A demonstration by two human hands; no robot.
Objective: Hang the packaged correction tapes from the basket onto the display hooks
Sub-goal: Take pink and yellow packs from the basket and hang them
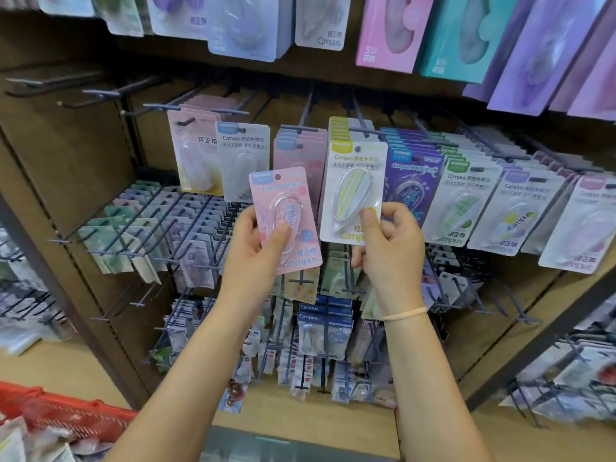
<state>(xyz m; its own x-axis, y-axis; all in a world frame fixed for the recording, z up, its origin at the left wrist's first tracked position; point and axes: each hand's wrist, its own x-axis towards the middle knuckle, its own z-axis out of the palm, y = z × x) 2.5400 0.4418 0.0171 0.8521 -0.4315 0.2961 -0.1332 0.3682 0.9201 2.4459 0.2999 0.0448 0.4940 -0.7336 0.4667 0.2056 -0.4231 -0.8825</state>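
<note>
Currently the left hand [253, 243] grips a pink pack [286, 220] by its lower left edge, thumb across the blister, with the pack upright and tilted slightly left. The right hand [388, 243] pinches a yellow pack [355, 191] at its lower right corner; the upper edge of that pack lies against the yellow stack [346, 128] on its hook [363, 130]. A narrow gap separates the two held packs. Above the left hand hangs a pink stack [301, 143], and just left of it a white pack [243, 161]. Bare hooks [100, 92] project further up and left, with open room beneath them. Right of the right hand, a purple stack [413, 171] touches the yellow pack's edge. A red basket [66, 411] sits well below the left forearm.
</note>
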